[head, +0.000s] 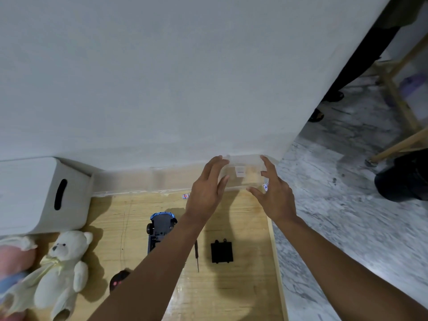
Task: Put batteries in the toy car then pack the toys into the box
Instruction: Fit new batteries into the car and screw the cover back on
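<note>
Wooden bench (231, 286) sits against a white wall. Near the person lie a white teddy bear (62, 272), a thin screwdriver (196, 256) and a flat black battery cover (221, 252). Past them, the blue toy car (159, 228) lies upside down. Farthest, the left hand (205, 193) and right hand (274, 195) reach for a small clear plastic box (243, 172), each grip spread apart beside it. A big white box (34, 195) stands far left.

Plush teddy bear (63, 269) — glossy wooden table (243, 286)
</note>
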`<state>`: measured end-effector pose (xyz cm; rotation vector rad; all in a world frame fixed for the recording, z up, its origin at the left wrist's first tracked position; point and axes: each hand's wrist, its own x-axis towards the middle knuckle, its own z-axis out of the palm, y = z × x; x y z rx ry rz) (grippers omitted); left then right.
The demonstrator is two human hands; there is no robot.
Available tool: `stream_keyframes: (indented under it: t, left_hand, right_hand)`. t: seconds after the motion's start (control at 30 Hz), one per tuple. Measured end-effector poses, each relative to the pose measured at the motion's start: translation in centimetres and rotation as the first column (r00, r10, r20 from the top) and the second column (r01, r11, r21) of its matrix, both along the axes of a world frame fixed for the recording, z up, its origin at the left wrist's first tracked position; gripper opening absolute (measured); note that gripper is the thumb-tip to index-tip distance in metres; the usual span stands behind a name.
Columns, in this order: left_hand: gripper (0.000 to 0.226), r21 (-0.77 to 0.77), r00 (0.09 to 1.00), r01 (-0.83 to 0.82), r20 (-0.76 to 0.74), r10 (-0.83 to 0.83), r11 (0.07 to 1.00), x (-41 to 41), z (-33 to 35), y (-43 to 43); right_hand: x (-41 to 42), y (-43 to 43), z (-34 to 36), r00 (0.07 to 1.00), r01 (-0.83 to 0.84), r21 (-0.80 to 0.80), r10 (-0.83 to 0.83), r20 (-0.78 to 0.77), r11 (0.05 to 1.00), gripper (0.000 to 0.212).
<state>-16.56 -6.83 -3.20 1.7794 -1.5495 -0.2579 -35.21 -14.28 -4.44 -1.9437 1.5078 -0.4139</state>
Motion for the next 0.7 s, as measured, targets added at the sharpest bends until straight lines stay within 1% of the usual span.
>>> stream_keyframes:
  t: [0.07,0.13,0.23,0.27,0.33,0.4,0.43,0.5,0.53,0.67,0.7]
  left_hand:
    - [0.048,0.051,0.999,0.046,0.025,-0.047,0.998,-0.1,-0.5,0.4]
    - [0.061,0.096,0.992,0.075,0.09,-0.084,0.993,-0.1,-1.1,0.4]
    - [0.066,0.131,0.981,0.079,0.168,-0.1,0.988,0.1,-1.6,0.3]
    - [0.064,0.128,0.978,0.079,0.183,-0.102,0.989,0.1,-1.7,0.4]
    - [0.056,0.1,0.988,0.084,0.123,-0.096,0.991,-0.1,-1.7,0.4]
    - [0.038,0.015,0.995,0.079,0.06,-0.08,0.997,-0.1,-1.5,0.4]
    - [0.029,-0.015,0.996,0.066,0.059,-0.065,0.998,-0.1,-1.4,0.3]
    - [0.014,-0.018,0.998,0.024,0.064,-0.023,1.0,0.1,-1.3,0.1]
    - [0.011,-0.008,0.998,0.006,0.061,-0.006,1.0,0.2,-1.1,0.1]
    - [0.02,0.003,0.998,-0.001,0.066,0.001,1.0,0.4,-0.9,0.2]
    - [0.027,-0.008,0.996,0.005,0.086,-0.005,1.0,0.4,-0.8,0.3]
  right_hand:
    - [0.0,0.1,0.1,1.0,0.004,-0.003,-0.004,0.002,1.0,0.098]
    - [0.1,0.1,0.2,1.0,0.005,-0.007,-0.005,-0.002,1.0,0.097]
    - [0.2,0.1,0.3,1.0,-0.002,-0.007,0.002,-0.015,1.0,0.094]
    - [0.3,0.0,0.3,1.0,-0.007,-0.004,0.007,-0.025,1.0,0.092]
    - [0.4,0.0,0.4,0.999,-0.013,0.007,0.013,-0.031,1.0,0.091]
    - [0.4,0.0,0.5,1.0,-0.012,0.021,0.012,-0.029,1.0,0.09]
    - [0.4,0.0,0.5,1.0,-0.01,0.024,0.011,-0.027,1.0,0.091]
    - [0.4,0.1,0.6,1.0,-0.009,0.017,0.009,-0.019,1.0,0.094]
    - [0.4,0.1,0.6,1.0,-0.008,0.013,0.008,-0.014,1.0,0.096]
    - [0.4,0.1,0.5,1.0,-0.006,0.003,0.006,-0.006,1.0,0.098]
    - [0.4,0.2,0.5,1.0,-0.006,0.002,0.006,-0.009,1.0,0.098]
